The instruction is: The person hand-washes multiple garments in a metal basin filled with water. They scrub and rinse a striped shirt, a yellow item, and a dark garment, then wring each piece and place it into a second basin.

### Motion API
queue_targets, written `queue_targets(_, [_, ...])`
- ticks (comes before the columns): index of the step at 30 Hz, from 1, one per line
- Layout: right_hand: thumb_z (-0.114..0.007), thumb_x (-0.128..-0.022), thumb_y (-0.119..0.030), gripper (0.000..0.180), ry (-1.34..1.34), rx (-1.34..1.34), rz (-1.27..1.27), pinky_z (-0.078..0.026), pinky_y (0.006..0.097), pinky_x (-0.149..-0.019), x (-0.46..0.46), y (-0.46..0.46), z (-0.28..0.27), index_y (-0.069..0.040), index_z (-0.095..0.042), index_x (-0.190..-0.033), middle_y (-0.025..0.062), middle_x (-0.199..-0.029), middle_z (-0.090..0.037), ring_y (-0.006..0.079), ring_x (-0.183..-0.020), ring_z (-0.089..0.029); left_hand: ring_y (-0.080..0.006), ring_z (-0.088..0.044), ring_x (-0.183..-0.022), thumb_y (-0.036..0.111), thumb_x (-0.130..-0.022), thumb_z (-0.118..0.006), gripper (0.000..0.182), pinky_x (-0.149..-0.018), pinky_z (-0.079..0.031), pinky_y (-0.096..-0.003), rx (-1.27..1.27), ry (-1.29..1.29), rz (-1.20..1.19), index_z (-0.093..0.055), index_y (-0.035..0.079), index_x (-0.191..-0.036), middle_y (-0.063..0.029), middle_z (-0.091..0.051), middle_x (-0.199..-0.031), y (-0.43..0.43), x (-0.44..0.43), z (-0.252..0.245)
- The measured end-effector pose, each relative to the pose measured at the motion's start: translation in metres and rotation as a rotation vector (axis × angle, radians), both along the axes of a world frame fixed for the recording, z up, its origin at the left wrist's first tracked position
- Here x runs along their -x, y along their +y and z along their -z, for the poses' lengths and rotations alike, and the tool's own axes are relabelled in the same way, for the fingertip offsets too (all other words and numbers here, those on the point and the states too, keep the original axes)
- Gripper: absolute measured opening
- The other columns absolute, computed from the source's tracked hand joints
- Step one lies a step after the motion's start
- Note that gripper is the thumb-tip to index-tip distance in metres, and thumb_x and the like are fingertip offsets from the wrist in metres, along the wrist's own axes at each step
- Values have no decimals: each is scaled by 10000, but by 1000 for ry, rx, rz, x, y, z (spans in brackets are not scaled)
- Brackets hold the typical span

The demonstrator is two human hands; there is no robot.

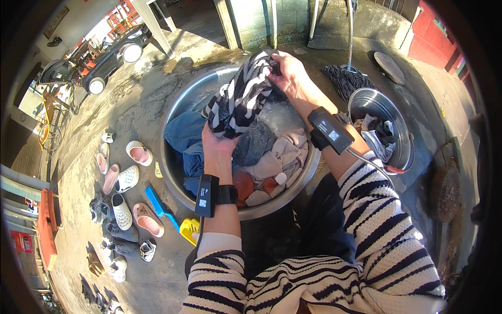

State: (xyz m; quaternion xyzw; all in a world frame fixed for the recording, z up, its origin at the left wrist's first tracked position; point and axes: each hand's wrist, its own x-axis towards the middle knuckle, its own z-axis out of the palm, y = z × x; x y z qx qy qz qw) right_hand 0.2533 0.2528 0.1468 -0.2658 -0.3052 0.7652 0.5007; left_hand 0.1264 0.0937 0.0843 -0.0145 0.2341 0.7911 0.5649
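Note:
Before me stands a wide metal basin [240, 214] with water and wet laundry in it. Over it I hold a wet black-and-white striped cloth [245, 92], stretched between both hands. My right hand [288, 74] grips its upper end, beyond the middle of the basin. My left hand [219, 144] has hold of the lower end, nearer to me; most of its fingers are hidden by the fabric. In the basin, blue denim [184, 137] lies at the left, a dark grey cloth [255, 144] in the middle, and a beige garment with reddish-brown parts [279, 159] at the right.
A metal bucket [402, 135] with clothes stands right of the basin, near a string mop [347, 80]. Several shoes [122, 212] cover the concrete at the left. A blue brush [159, 203] and a yellow plastic object [189, 228] lie close to my left forearm. A vehicle [110, 59] is parked farther off.

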Motion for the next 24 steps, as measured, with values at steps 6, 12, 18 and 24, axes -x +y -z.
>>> queue_targets(6, [-513, -873, -127, 152, -174, 65, -64, -493, 369, -671, 30, -36, 154, -54, -561, -997, 76, -840, -615, 206, -760, -598, -303, -530, -1110, 222, -883, -374, 373, -976, -404, -454, 48, -120, -31, -570, 41, -1144, -137, -568, -1179, -35, -16, -10])
queue_targets(12, [-490, -796, -644, 615, -261, 669, -391, -310, 599, -929, 3, -100, 176, -149, -529, -1160, 165, -1266, -449, 331, -1195, -385, -280, -527, -1120, 226, -877, -397, 368, -988, -396, -419, 53, -174, -90, -579, 49, -1143, -124, -568, -1187, -51, -21, 1])
queue_targets(18, [-476, -880, -481, 439, 536, 259, -767, -486, 335, -769, 1, -67, 137, -94, -563, -1068, 73, -1029, -601, 181, -914, -578, -260, -521, -1128, 306, -901, -421, 389, -982, -398, -406, 46, -19, 42, -570, 66, -1168, -103, -560, -1213, -45, -52, -12])
queue_targets(24, [-545, -907, -207, 227, -147, -160, -579, -507, 261, -754, -11, -9, 106, -45, -590, -1059, 54, -979, -626, 127, -820, -611, -228, -551, -1055, 463, -826, -615, 750, -907, -450, -362, 356, 597, 271, -283, 60, -1364, -135, -564, -1151, -31, -63, -27])
